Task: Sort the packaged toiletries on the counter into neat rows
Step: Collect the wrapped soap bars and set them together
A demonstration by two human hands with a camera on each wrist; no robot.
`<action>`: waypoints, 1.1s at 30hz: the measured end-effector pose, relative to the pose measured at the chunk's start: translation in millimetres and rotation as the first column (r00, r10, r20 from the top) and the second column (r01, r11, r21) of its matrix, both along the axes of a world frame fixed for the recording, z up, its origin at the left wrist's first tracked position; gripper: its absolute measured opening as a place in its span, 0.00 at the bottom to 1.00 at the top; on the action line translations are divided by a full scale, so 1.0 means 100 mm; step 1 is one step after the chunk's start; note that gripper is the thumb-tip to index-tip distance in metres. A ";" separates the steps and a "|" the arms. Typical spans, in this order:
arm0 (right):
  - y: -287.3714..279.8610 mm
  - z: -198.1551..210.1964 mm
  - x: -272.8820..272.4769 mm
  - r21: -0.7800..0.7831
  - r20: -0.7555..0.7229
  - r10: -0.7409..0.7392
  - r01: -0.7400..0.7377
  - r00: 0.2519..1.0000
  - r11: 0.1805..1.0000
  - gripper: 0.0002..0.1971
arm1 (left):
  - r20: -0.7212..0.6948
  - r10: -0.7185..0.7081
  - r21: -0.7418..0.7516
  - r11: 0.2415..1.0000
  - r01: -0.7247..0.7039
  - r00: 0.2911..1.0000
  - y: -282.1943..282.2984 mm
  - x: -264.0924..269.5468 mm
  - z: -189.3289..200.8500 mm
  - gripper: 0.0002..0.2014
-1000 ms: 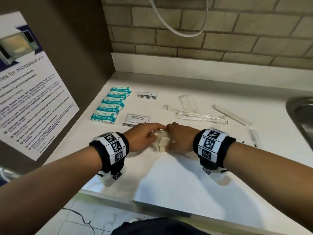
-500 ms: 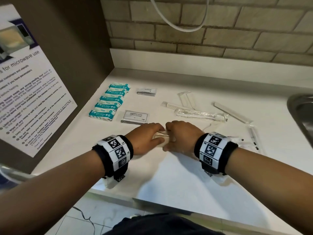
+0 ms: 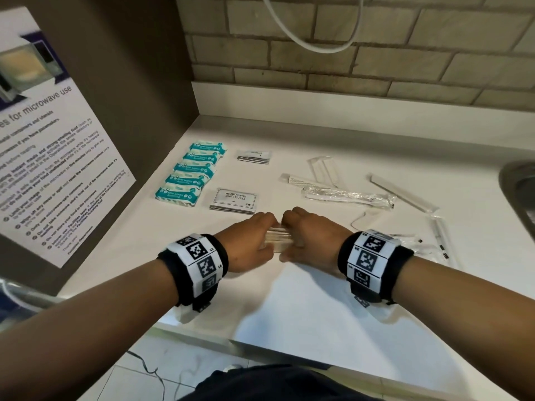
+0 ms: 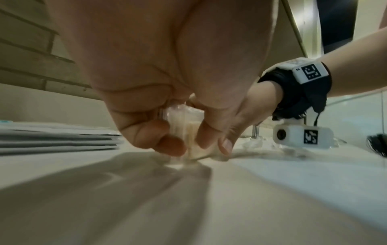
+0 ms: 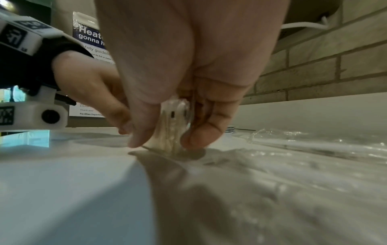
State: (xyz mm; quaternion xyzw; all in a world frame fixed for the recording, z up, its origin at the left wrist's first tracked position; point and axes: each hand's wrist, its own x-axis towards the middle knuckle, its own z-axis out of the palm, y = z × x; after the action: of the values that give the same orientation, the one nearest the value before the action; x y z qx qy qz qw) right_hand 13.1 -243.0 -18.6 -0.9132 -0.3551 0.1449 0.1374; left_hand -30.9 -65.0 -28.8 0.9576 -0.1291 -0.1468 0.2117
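Both hands meet over a small stack of clear-wrapped cream packets [image 3: 278, 241] standing on edge on the white counter [image 3: 289, 308]. My left hand [image 3: 251, 245] pinches the stack's left end, thumb and fingers curled round it [image 4: 184, 132]. My right hand [image 3: 307, 241] pinches the right end [image 5: 170, 132]. A row of several teal wet-wipe packs [image 3: 192, 175] lies at the far left. Beside it sit a shampoo sachet stack [image 3: 234, 200] and another sachet stack [image 3: 254, 156].
Wrapped combs [image 3: 307, 180], a wrapped toothbrush [image 3: 347, 195] and long clear sleeves [image 3: 402, 193] lie scattered at the right. More clear packets [image 3: 440, 238] lie behind my right wrist. A steel sink [image 3: 521, 192] is at the far right, a brown panel with a poster [image 3: 58, 157] at the left.
Both hands moved slightly away from me with the stack and set it down onto the counter, squeezing it together. The other items have not moved.
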 end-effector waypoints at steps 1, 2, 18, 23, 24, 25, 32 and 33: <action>-0.01 0.00 0.00 -0.031 -0.006 -0.007 0.007 1.000 0.999 0.26 | -0.005 -0.008 0.031 0.999 0.008 1.000 0.01 -0.01 -0.01 0.21; -0.01 -0.01 0.00 -0.065 -0.019 -0.011 0.010 1.000 0.998 0.27 | -0.011 -0.014 0.049 0.999 0.014 1.000 0.02 -0.02 -0.02 0.22; 0.11 -0.07 -0.01 -0.114 -0.033 -0.022 0.019 0.999 0.993 0.17 | -0.056 -0.043 0.053 0.998 0.046 0.998 -0.02 -0.02 0.01 0.21; 0.12 0.00 0.03 -0.082 -0.042 -0.049 0.045 0.998 0.996 0.19 | -0.038 -0.005 0.026 1.000 0.006 0.999 0.00 0.00 0.06 0.25; 0.13 -0.01 0.02 -0.096 -0.042 -0.054 0.049 0.998 0.994 0.19 | -0.053 -0.004 0.034 0.999 0.006 0.999 0.00 -0.01 0.06 0.26; 0.14 -0.03 0.01 -0.112 -0.046 -0.058 0.053 0.997 0.992 0.20 | -0.064 -0.009 0.045 0.999 0.012 0.998 -0.01 -0.02 0.05 0.28; 0.12 -0.01 0.00 -0.143 -0.099 -0.053 0.039 0.994 0.989 0.24 | -0.098 -0.006 0.006 1.000 0.006 0.995 0.02 0.00 0.03 0.28; 0.11 0.01 0.01 -0.138 -0.098 -0.043 0.029 0.994 0.990 0.23 | -0.101 -0.007 0.016 1.000 0.009 0.995 0.03 0.00 0.03 0.29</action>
State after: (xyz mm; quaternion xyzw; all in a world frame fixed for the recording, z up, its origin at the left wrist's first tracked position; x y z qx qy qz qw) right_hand 13.9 -231.7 -18.0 -0.9183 -0.3205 0.2121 0.0948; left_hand -31.0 -62.0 -26.0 0.9502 -0.1207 -0.1969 0.2093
